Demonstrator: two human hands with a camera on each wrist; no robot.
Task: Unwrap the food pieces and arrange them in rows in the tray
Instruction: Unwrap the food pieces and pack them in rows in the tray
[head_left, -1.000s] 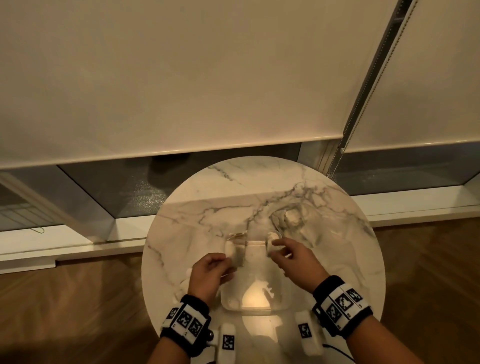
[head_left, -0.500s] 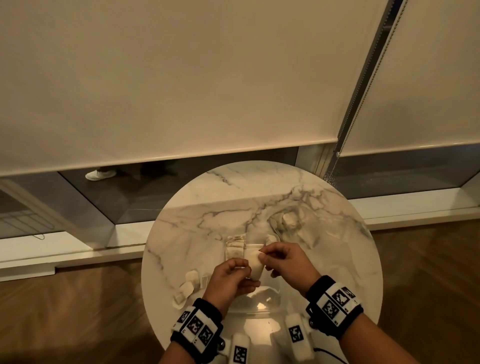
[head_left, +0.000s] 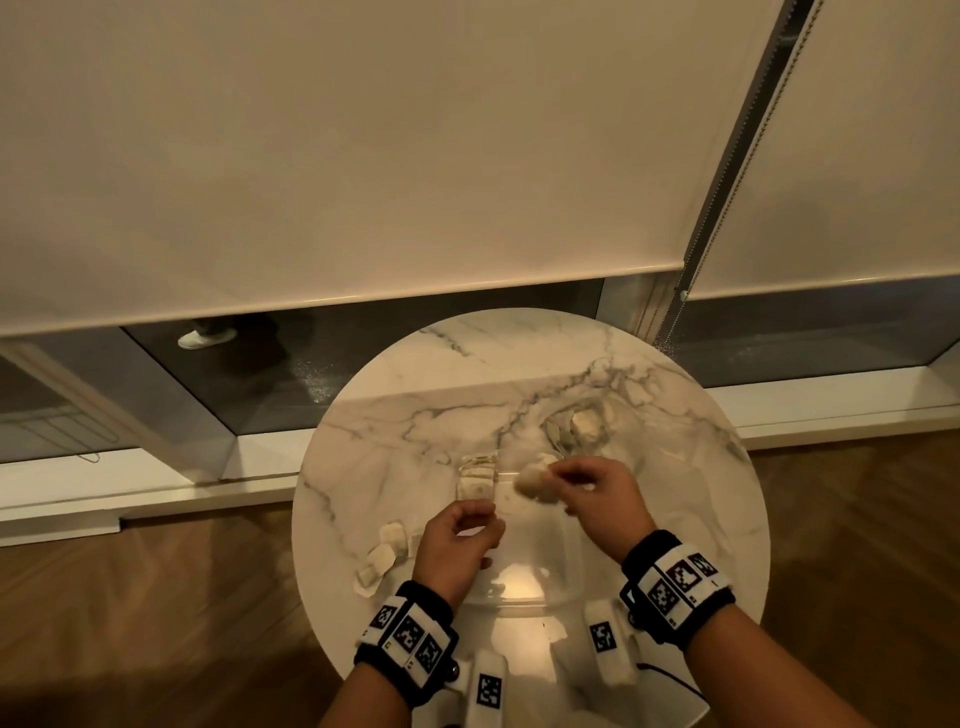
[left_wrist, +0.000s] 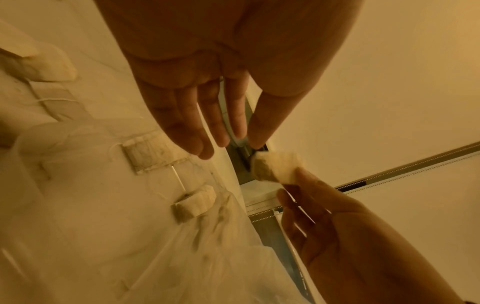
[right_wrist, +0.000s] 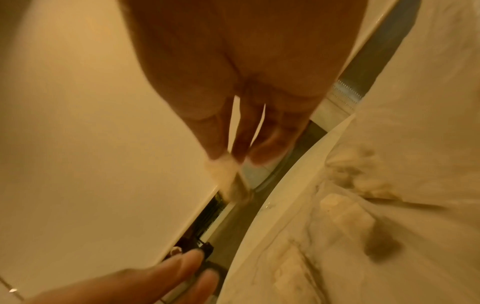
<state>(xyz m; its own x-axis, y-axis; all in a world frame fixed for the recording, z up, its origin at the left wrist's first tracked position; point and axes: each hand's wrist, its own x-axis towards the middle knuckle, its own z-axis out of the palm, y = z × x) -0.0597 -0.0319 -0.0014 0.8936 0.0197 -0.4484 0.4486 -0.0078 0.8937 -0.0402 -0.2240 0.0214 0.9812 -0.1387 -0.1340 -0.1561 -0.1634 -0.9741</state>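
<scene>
Pinches one food piece (head_left: 535, 486) by its end, between thumb and fingertips of the right hand (head_left: 602, 499). Holds it up in the air, just over the far end of the clear tray (head_left: 524, 600). Half a second ago held it with both hands; now lets go with the left hand (head_left: 457, 545). Leaves that hand low over the tray, fingers loose, nothing in them. Looks like the peeling of this piece is done or nearly done; hard to tell if some wrap is left near the fingers. Next, most likely, sets it down beside the placed pieces (head_left: 478, 475) at the tray's far left. Shows cast-off wrappers (head_left: 384, 556) to the left on the marble table (head_left: 415, 410), and more pieces (head_left: 584, 426) far right.
</scene>
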